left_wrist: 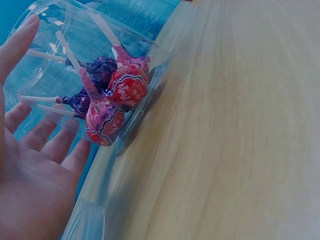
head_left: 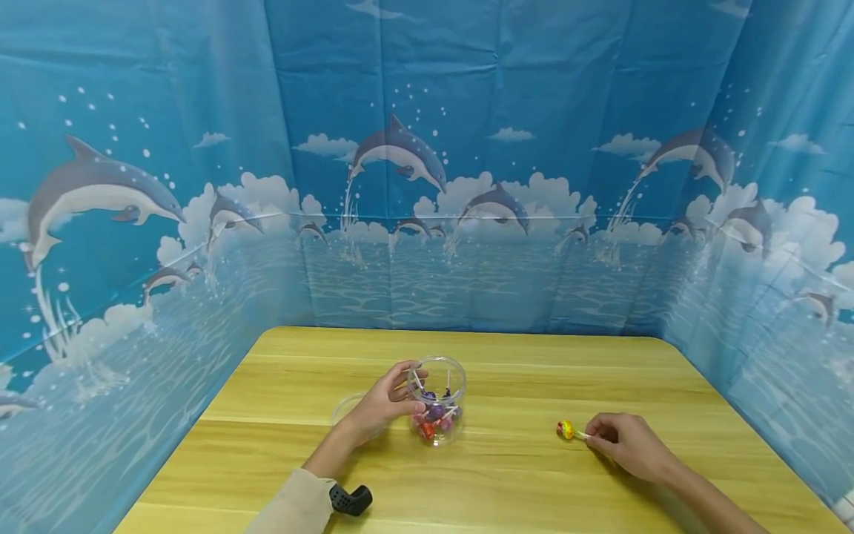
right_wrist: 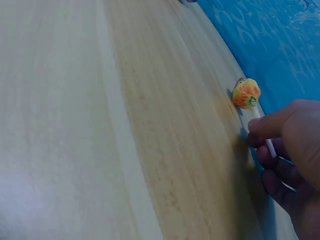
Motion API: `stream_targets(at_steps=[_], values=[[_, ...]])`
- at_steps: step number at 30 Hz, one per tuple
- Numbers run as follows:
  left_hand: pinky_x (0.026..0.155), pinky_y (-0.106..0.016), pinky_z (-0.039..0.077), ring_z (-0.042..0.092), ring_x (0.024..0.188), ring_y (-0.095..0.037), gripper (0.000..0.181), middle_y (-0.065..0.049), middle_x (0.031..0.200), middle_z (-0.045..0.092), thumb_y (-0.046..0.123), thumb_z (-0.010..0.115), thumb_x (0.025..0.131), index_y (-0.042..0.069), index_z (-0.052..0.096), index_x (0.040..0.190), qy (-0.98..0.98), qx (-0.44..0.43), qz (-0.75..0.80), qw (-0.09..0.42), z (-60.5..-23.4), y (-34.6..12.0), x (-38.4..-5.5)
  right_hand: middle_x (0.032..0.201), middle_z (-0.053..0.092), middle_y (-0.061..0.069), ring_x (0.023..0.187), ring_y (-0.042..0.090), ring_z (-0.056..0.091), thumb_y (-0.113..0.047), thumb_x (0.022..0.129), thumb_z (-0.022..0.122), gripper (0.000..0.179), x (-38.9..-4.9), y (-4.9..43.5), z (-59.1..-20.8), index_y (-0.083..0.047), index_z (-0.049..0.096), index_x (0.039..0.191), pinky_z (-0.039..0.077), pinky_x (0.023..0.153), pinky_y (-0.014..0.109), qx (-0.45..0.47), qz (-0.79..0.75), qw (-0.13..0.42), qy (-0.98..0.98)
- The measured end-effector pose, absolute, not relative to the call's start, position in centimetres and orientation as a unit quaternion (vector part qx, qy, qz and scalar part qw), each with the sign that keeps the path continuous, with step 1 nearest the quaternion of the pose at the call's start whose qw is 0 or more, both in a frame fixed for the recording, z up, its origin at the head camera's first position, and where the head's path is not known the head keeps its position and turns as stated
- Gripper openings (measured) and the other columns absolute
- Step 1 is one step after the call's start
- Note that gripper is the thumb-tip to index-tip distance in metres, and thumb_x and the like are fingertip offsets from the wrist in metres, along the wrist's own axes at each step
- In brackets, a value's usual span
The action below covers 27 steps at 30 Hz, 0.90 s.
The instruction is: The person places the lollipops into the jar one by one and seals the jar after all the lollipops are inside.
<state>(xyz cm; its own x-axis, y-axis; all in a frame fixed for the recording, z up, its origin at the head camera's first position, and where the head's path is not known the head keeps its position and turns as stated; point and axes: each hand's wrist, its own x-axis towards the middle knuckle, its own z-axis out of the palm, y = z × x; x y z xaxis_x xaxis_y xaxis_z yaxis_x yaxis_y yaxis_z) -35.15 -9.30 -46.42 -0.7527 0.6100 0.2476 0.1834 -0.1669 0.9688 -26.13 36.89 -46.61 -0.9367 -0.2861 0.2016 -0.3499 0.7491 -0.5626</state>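
Note:
A clear plastic jar (head_left: 455,393) stands uncovered on the table, with several lollipops (head_left: 435,412) inside. In the left wrist view, their wrappers are pink-red (left_wrist: 129,85) and dark purple (left_wrist: 101,70), and white sticks point toward the mouth. My left hand (head_left: 387,404) holds the jar by its left side, thumb in front and fingers behind. Off to the right, my right hand (head_left: 630,445) pinches the white stick of a yellow lollipop (head_left: 565,430) between thumb and fingers. The candy end points left toward the jar, low over the tabletop in the right wrist view (right_wrist: 246,93).
Partly behind the left forearm lies a clear round lid (head_left: 343,408) on the wooden table (head_left: 507,489). A black band piece (head_left: 351,500) sits at the left sleeve. Blue curtains (head_left: 467,274) with dolphins enclose the table's back and sides.

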Motion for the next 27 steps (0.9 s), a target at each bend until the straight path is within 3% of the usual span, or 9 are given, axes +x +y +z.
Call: stream_targets(at_steps=[13,27], values=[[0.111,-0.041,0.043,0.027,0.149,-0.047,0.084,-0.031,0.16,0.027,0.011,0.077,0.096,0.001,0.025,0.161,0.622,0.311,0.699,0.166,-46.3,-9.4,-35.1,0.081,0.067,-0.004,0.063,0.009,0.053,-0.017,0.096,0.076,0.008,-26.9,37.4,-46.5,-0.009,0.076,0.098,0.048,0.057,0.027,0.146,0.367,0.042,-0.918],[0.113,-0.042,0.041,0.031,0.147,-0.049,0.084,-0.03,0.159,0.03,0.011,0.078,0.094,0.002,0.026,0.16,0.63,0.317,0.692,0.156,-46.3,-9.4,-35.0,0.093,0.069,0.007,0.076,0.017,0.059,-0.018,0.1,0.072,0.017,-28.1,35.6,-45.0,-0.002,0.074,0.104,0.052,0.064,0.029,0.14,0.415,0.034,-0.899]])
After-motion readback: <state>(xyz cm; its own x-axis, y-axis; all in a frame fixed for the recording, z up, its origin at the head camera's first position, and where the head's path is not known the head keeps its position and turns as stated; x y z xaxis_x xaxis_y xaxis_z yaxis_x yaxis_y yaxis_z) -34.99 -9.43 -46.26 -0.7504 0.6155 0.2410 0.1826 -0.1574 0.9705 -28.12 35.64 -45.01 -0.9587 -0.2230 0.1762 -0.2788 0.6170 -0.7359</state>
